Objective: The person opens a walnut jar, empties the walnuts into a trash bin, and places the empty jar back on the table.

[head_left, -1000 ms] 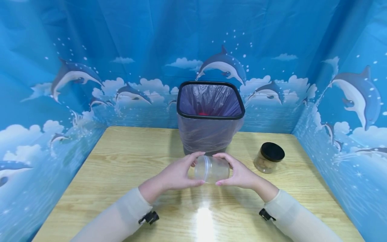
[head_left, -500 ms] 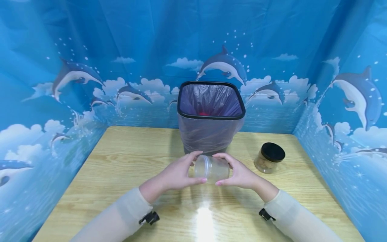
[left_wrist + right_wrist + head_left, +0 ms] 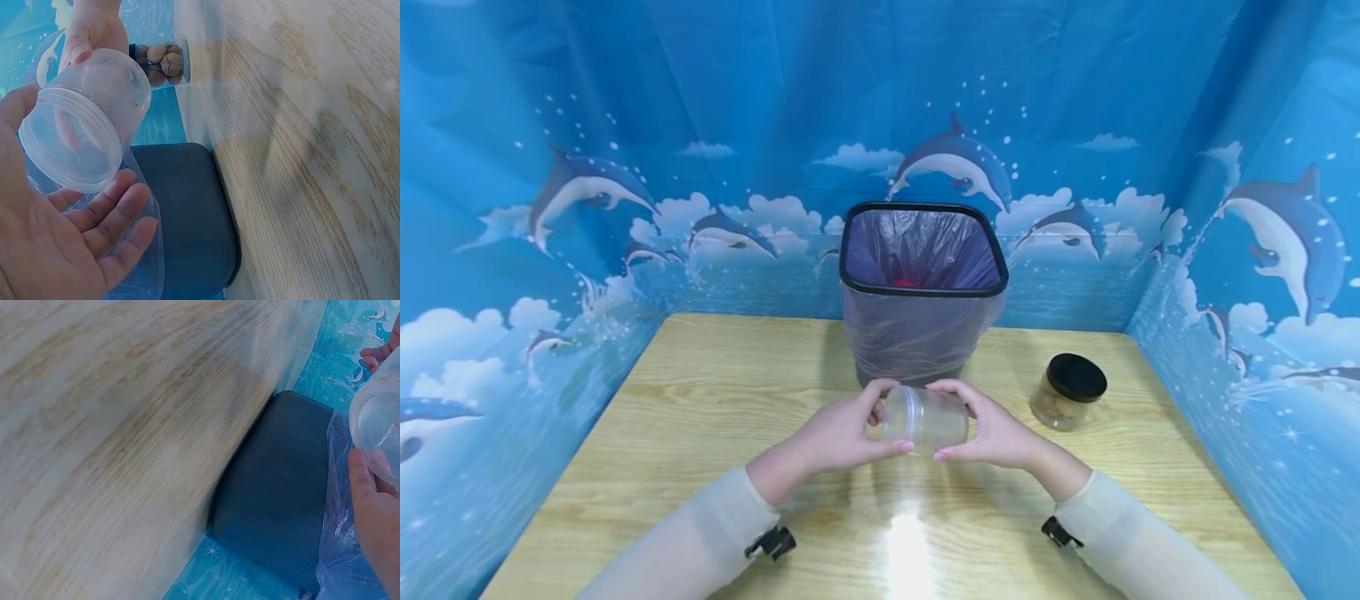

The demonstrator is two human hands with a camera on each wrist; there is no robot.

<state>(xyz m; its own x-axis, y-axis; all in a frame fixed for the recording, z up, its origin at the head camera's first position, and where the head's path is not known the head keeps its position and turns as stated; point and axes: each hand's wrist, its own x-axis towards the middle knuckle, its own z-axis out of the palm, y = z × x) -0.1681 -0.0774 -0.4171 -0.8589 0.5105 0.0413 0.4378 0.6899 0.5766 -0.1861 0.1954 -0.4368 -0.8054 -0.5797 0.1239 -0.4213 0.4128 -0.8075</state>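
Above the wood-grain tabletop (image 3: pixel 715 375), two pale sleeves (image 3: pixel 700 542), a dark clip (image 3: pixel 771 542) seen at each cuff, are stretched forward from the near edge. Between them, a clear jar (image 3: pixel 938 421) is held on its side, clear of the surface. Its ringed mouth end is loosely gripped by the left hand (image 3: pixel 831 433), thumb and fingers curved about the rim; its base end is grasped by the right hand (image 3: pixel 1003 435), the thumb pressed to the wall. No contents can be made out inside, and whether a clear cover is fitted over the mouth cannot be told.

Almost nothing has been altered over the past second: the jar is kept at the same spot and angle, and only a slight shift is noted in the left fingers. A pause in the handling is suggested, with the jar released by neither of the hands and not yet set down.

Beyond, to the right, a second jar (image 3: pixel 1054 408), topped with a black lid (image 3: pixel 1076 377), is left untouched; round brown pieces (image 3: pixel 170 64) are shown within by the left wrist view. Farther back, a bin (image 3: pixel 922 292) is lined with a purplish bag (image 3: pixel 902 337), and something red (image 3: pixel 904 283) is glimpsed inside. All is backed by a blue dolphin-printed curtain (image 3: pixel 760 100).
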